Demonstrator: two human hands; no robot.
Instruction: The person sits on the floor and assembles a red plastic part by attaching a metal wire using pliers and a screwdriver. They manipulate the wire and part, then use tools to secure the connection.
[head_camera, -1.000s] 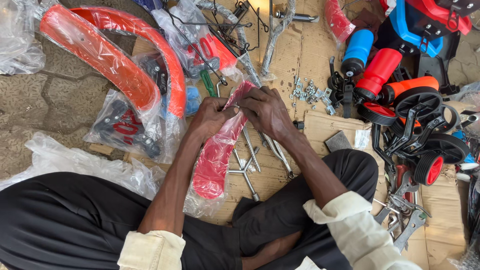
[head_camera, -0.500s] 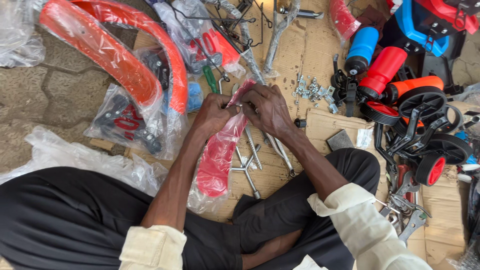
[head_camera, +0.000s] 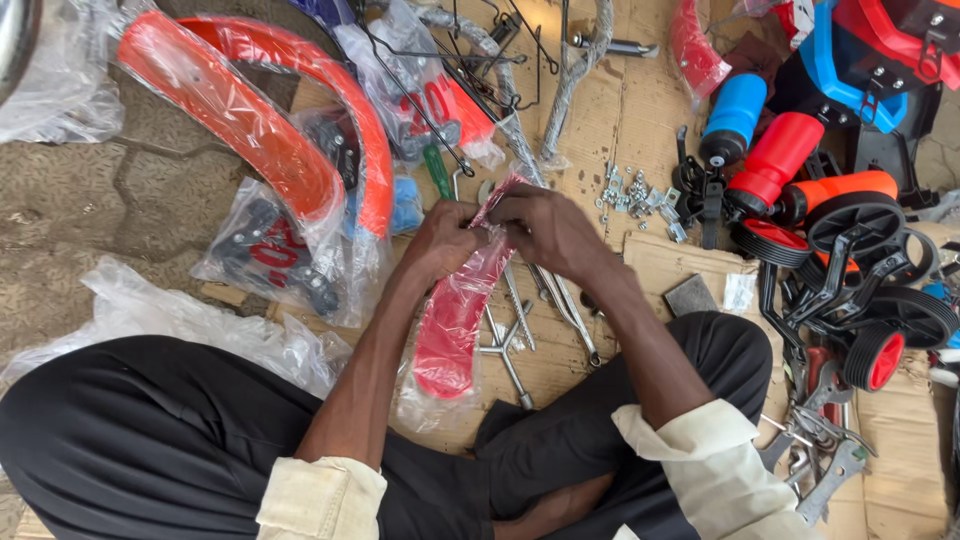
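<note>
Two hands meet at the upper end of a red plastic guard sealed in a clear bag (head_camera: 455, 320). The left hand (head_camera: 445, 240) pinches the bag's top edge, fingers closed on the plastic; the right hand (head_camera: 545, 232) grips the same end from the other side, fingers curled and clamped on the wrapping. Judged from the grip, the step in hand is opening the bag at its top. The next move calls for a firm pull apart, with the lower end of the bag kept from sliding.

The guard is a narrow, curved, glossy red strip. It lies lengthwise in front of the person, its upper end raised in the hands, its lower end resting near the knee on the cardboard (head_camera: 640, 120). The bag looks thin and wrinkled, loose around the lower end. Whether it is torn yet cannot be told.

Beneath and just beside the guard lie metal spanners (head_camera: 510, 345). A larger orange mudguard (head_camera: 240, 130), also bagged, lies well to the left. A scatter of nuts and bolts (head_camera: 635, 195) sits beyond the right hand. Further right stand a blue bottle (head_camera: 735, 115), a red bottle (head_camera: 775, 160) and small black wheels (head_camera: 870, 225). An empty clear bag (head_camera: 190, 320) lies by the left knee.
</note>
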